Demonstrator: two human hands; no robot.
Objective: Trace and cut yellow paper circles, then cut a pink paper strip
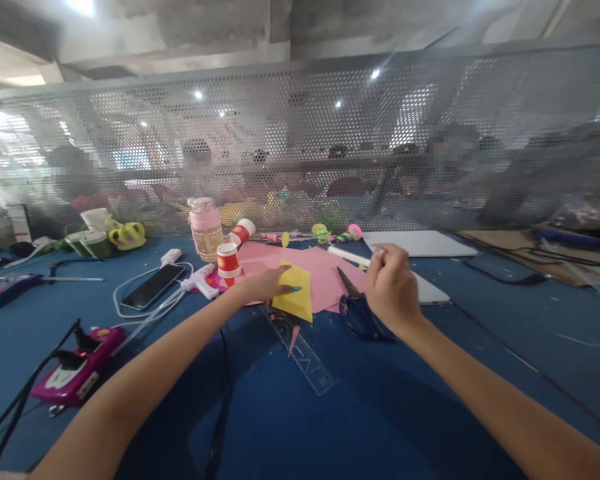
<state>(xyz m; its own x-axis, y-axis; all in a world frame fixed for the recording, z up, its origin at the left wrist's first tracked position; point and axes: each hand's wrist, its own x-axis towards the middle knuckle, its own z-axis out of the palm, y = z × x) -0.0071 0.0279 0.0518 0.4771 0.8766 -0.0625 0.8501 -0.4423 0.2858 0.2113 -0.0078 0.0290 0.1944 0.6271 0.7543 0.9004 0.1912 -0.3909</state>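
Note:
My left hand (266, 285) holds a piece of yellow paper (296, 301), its thumb lying over the front of the sheet. Beneath is a larger pink sheet (260, 259). In the fingers of my right hand (394, 285) is a slim white pen (349, 256), pointing left above the pink sheet. Dark-handled scissors (360, 320) lie just below my right hand, blades toward the paper. A clear plastic ruler (310, 363) rests in front of the yellow piece, with a small pink scrap (294, 340) on it.
Red-and-white paper cups (229, 261) and a pink jar (205, 230) stand behind my left hand. Leftward are a white glue gun (201, 283), a phone (154, 287) and a purple power strip (80, 367) with cords. White sheets (425, 244) lie at right; a perforated screen (300, 133) rises behind.

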